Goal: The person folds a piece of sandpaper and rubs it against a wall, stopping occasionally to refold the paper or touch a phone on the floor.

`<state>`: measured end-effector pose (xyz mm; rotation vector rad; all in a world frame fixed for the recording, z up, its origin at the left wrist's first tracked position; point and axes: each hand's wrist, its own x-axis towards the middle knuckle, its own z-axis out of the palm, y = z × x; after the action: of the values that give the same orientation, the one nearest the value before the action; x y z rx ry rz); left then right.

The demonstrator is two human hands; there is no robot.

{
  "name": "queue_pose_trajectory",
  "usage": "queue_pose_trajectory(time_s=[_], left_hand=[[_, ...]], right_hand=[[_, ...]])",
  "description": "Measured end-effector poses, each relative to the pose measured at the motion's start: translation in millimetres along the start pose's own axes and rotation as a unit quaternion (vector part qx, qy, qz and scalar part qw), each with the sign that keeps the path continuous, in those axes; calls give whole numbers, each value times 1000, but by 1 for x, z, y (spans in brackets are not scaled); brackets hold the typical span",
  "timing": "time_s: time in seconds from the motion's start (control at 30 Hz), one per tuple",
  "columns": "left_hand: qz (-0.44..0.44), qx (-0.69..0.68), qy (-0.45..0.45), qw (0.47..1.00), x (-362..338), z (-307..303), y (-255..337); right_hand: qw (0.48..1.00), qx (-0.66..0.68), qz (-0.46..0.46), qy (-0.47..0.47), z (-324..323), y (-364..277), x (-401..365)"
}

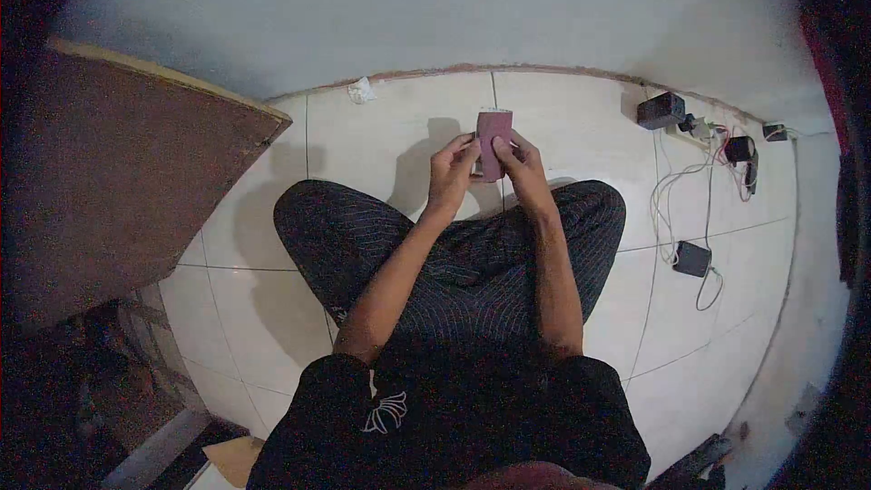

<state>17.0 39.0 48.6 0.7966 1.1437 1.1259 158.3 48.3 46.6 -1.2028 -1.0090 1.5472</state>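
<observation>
The maroon sheet [494, 141] looked thin and matt, like stiff paper or card, with no shine on its face. The floor [581, 118] was white glazed tile, smooth and faintly glossy, with thin dark grout lines. The wall [454, 9] above it was plain painted plaster, matt and even. The board [118, 181] was brown wood with a dull, slightly rough face and a paler raw edge. The trousers [472, 263] were dark woven cloth with fine pale stripes, and the shirt [454, 417] was soft black cloth with a white print. The adapter [660, 110] was black matt plastic, its cables [667, 191] smooth white plastic. The crumpled scrap [361, 90] looked like white paper
</observation>
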Motion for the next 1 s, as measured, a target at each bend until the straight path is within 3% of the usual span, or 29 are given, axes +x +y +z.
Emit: queue_pose_trajectory(time_s=[0.17, 0.23, 0.57, 1.0], left_hand=[[-3, -24, -37, 999, 1, -2, 2], [-12, -19, -34, 999, 2, -3, 1], [-16, -21, -86, 996, 3, -2, -6], [-1, -7, -79, 997, 0, -2, -4]], right_hand=[[999, -20, 29, 25, 3, -10, -4], [1000, -7, -17, 17, 6, -10, -3], [998, -25, -27, 58, 10, -9, -2], [999, -16, -43, 27, 10, 8, 0]])
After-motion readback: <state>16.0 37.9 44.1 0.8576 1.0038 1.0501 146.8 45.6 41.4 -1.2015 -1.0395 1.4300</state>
